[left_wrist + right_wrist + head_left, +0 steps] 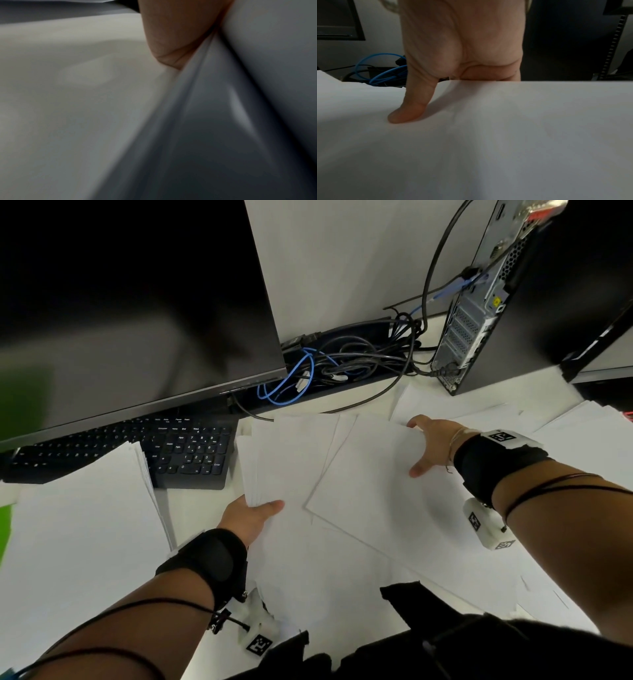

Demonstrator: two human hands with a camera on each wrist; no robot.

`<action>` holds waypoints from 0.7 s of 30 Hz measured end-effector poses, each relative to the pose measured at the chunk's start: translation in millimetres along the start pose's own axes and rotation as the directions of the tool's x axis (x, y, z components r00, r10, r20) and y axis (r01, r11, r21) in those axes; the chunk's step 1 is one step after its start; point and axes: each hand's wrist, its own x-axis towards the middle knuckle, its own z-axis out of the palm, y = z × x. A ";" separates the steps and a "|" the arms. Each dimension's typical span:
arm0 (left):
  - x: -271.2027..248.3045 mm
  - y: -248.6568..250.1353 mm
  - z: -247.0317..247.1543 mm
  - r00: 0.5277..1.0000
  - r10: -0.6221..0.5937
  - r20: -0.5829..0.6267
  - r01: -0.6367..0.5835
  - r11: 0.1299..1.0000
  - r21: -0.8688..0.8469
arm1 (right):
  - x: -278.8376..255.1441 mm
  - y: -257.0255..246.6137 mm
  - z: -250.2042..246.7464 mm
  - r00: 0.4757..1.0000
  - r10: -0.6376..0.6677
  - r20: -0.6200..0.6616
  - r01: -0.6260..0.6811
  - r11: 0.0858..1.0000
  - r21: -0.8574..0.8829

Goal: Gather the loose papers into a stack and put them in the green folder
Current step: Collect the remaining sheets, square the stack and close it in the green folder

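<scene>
Several white sheets (356,474) lie fanned in front of me. My left hand (253,515) grips the near left corner of a thick bunch of them, thumb on top and fingers hidden beneath; in the left wrist view my palm (171,33) meets the paper edges (197,94). My right hand (431,443) pinches the far right edge of a skewed top sheet (488,135), thumb (409,112) flat on it and fingers out of sight under the paper. A separate paper stack (78,518) lies at the left. A sliver of the green folder (5,529) shows at the left edge.
A black keyboard (185,450) and a dark monitor (137,302) stand behind the left stack. Tangled black and blue cables (308,371) run along the back of the desk to a PC tower (479,320) at the back right. More loose sheets (582,440) lie at the right.
</scene>
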 end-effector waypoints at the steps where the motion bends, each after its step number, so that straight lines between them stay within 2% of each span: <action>1: 0.3 -0.2 0.1 1.000 -0.001 -0.002 0.001 1.000 -0.002 | 0.4 -1.0 -0.4 1.000 -0.002 0.004 0.002 1.000 -0.022; 5: 2.0 -0.9 -0.4 1.000 -0.006 -0.012 0.006 1.000 -0.009 | 1.6 -8.4 -3.4 1.000 -0.002 0.007 0.003 0.988 -0.153; 8: 2.5 -1.5 -0.1 1.000 0.001 -0.010 -0.001 1.000 -0.009 | 0.3 -18.3 -7.4 0.998 -0.007 -0.058 -0.013 0.945 -0.327; 11: 3.2 -1.9 0.5 1.000 0.005 -0.012 -0.005 1.000 -0.006 | -2.1 -21.6 -7.8 0.995 -0.065 -0.082 0.032 0.936 -0.352; 13: 2.8 -1.6 0.1 1.000 0.006 -0.015 -0.006 1.000 -0.015 | -3.5 -17.6 -5.3 0.994 -0.087 -0.071 0.063 0.958 -0.280; 17: 1.4 -0.6 0.3 1.000 0.014 -0.007 -0.014 1.000 -0.012 | -5.7 -3.8 -5.6 0.996 -0.045 -0.079 0.038 0.996 -0.087; 19: 0.9 -0.8 0.3 1.000 0.018 -0.005 -0.018 1.000 -0.016 | -7.6 5.5 -13.1 0.998 -0.001 -0.057 0.008 0.993 0.118; 21: 1.3 -1.4 -0.1 1.000 0.015 0.000 -0.015 1.000 -0.016 | -11.7 13.1 -19.7 0.995 0.065 -0.078 -0.028 0.914 0.404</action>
